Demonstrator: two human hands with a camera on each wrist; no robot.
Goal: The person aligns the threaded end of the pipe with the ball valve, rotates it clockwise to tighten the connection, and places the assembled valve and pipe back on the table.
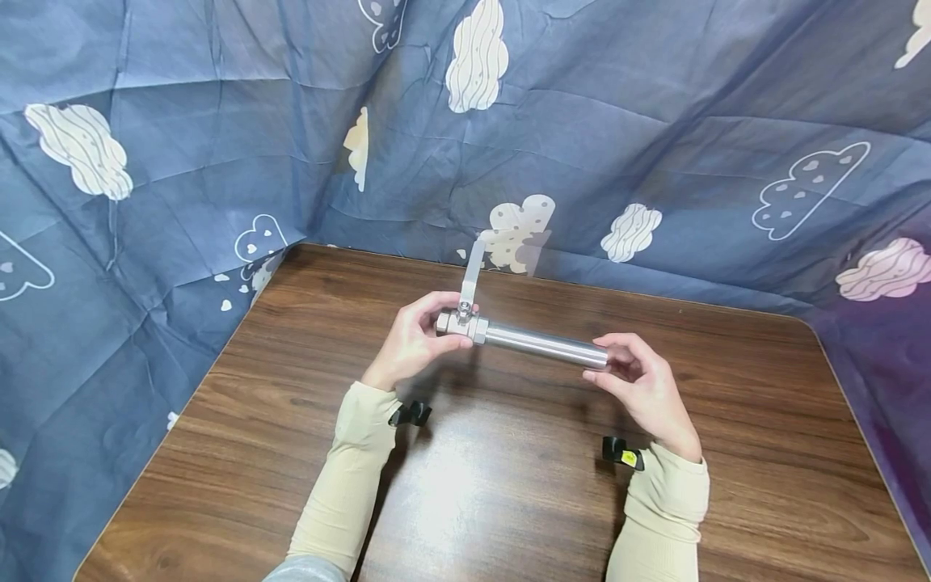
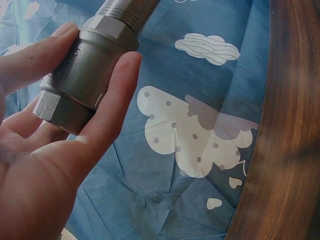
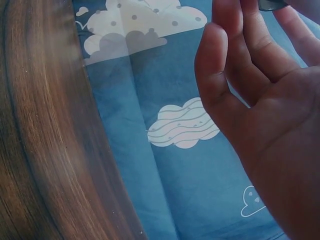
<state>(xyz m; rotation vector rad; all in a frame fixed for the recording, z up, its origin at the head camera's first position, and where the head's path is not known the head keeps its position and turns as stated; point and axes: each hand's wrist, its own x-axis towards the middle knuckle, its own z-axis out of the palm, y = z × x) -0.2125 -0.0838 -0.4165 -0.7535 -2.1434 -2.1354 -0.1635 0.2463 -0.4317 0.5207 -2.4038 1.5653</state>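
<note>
A silver ball valve [image 1: 460, 324] with a long lever handle [image 1: 473, 271] is joined to a shiny metal pipe [image 1: 545, 343]. Both are held up over the table, and the lever points away from the person. My left hand [image 1: 418, 339] grips the valve body between thumb and fingers; the left wrist view shows the valve's hex end [image 2: 65, 112] near the palm and threads above the nut. At the pipe's far right end, my right hand [image 1: 643, 384] pinches it with thumb and fingers. Only the pipe's tip [image 3: 272, 4] shows at the top of the right wrist view.
A brown wood-grain table [image 1: 509, 469] lies beneath the hands. Behind it and at its left and right sides hangs a blue cloth [image 1: 567, 153] printed with clouds. Dark camera mounts sit on both wrists, over cream sleeves [image 1: 342, 485].
</note>
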